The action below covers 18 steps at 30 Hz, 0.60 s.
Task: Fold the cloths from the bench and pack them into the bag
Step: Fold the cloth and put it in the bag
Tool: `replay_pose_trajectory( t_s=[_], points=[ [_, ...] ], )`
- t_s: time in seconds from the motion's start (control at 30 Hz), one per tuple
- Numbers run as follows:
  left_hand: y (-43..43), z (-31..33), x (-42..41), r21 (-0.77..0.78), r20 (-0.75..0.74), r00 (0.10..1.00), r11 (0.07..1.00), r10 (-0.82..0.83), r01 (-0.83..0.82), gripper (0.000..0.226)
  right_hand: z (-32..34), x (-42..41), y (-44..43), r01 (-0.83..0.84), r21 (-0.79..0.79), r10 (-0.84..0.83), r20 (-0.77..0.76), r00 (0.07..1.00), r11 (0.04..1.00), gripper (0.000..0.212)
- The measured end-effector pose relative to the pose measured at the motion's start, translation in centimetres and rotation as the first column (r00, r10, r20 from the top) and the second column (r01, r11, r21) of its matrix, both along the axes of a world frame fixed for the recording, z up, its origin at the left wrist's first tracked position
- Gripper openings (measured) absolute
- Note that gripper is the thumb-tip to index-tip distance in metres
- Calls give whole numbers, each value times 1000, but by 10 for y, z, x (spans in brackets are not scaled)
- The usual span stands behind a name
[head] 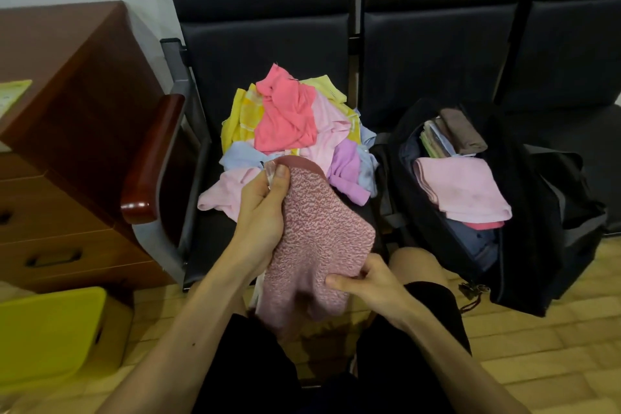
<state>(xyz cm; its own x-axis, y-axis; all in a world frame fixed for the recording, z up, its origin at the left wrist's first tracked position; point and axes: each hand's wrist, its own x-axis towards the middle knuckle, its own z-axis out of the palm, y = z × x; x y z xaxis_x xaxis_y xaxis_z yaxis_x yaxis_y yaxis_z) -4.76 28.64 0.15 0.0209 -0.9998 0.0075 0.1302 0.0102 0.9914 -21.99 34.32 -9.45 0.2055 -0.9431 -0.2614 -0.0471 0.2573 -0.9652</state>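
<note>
A speckled dusty-pink cloth (316, 239) hangs in front of me over the bench's front edge. My left hand (265, 208) pinches its upper corner, thumb on top. My right hand (366, 282) grips its lower right edge. Behind it a loose pile of cloths (289, 124) in coral, yellow, pale pink, lilac and light blue lies on the left bench seat. An open black bag (524, 245) sits on the right seat, holding a folded pale pink cloth (460, 188) and several folded cloths standing on edge behind it.
The black padded bench (268, 44) has a dark red armrest (151, 158) on its left. A brown wooden drawer cabinet (67, 144) stands further left. A yellow lidded box (50, 333) sits on the tiled floor at lower left. My knees are below the hands.
</note>
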Motion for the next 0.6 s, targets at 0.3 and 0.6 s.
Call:
replay_pose_trajectory(
  t_s=[0.3,0.6],
  points=[
    [-47,-14,68,230,65,971,944,229,-238,23,57,-4,-6,-135,194,-8,597,802,972,60],
    [-17,-40,44,418,-524,851,865,-18,276,68,117,1,-20,-29,205,-125,696,707,978,44]
  ],
)
